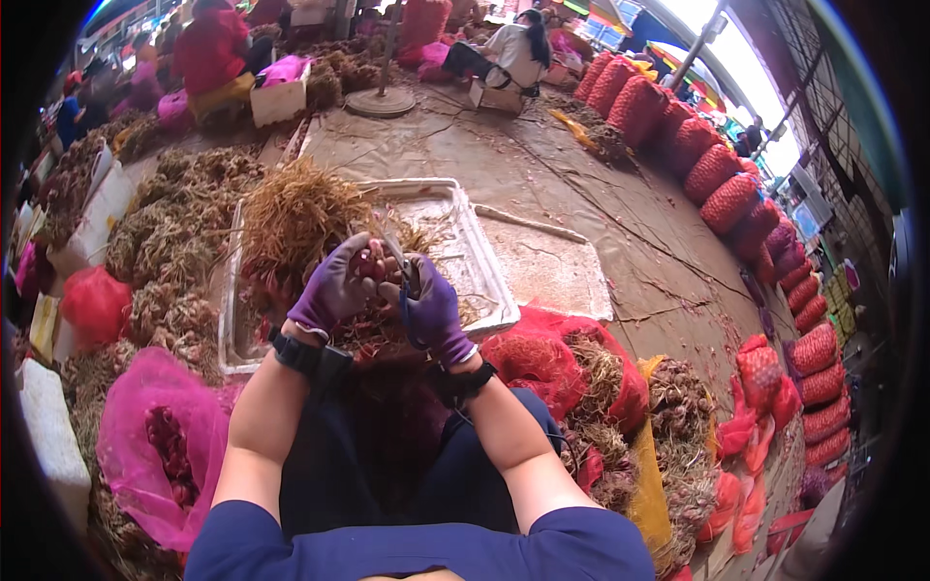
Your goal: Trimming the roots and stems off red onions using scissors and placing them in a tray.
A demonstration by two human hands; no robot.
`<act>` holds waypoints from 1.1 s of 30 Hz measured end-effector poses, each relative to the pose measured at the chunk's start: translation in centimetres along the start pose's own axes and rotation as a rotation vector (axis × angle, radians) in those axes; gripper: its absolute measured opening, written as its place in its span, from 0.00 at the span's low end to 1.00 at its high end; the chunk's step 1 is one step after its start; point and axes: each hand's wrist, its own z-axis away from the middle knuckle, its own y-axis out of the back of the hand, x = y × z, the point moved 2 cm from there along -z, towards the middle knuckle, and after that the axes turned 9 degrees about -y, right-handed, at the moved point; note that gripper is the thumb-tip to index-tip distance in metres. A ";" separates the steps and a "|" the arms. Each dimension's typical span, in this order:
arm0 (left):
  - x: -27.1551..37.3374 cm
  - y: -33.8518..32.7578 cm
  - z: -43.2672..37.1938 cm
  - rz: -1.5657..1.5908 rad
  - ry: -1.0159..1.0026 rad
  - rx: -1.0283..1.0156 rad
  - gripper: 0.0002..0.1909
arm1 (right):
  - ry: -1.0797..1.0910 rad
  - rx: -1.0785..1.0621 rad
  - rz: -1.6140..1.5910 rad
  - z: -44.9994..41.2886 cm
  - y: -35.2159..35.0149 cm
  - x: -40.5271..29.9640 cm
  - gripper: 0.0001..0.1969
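Note:
My left hand [340, 279], in a purple glove with a grey coated palm, holds a small bunch of shallots [369, 263]. My right hand [430, 299], gloved alike, grips a pair of scissors [398, 250] with dark blue handles. The scissor blades point away from me, close beside the shallots. Under both hands is a white foam tray [501, 309]. A heap of dried shallot stalks [301, 203] with bulbs fills its left side. Part of the shallot bunch is hidden by my left fingers.
A pink mesh bag [120, 443] of shallots lies at my left, near piled shallots [182, 218]. Right of the tray are a foam lid [545, 261] and a red mesh bag [538, 356]. Filled red sacks [712, 174] line the right side. A seated person [512, 54] is farther off.

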 end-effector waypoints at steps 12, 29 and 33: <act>1.9 -5.2 1.1 -0.187 0.127 -0.155 0.19 | -0.257 -0.082 -0.660 -0.6 0.6 -1.2 0.17; 1.3 -5.3 0.8 -0.411 0.051 -0.056 0.18 | -0.411 -0.073 -0.716 -0.4 0.8 -0.5 0.16; 1.1 -5.7 0.8 -0.436 0.017 -0.035 0.16 | -0.331 -0.030 -0.679 -0.6 0.2 0.2 0.18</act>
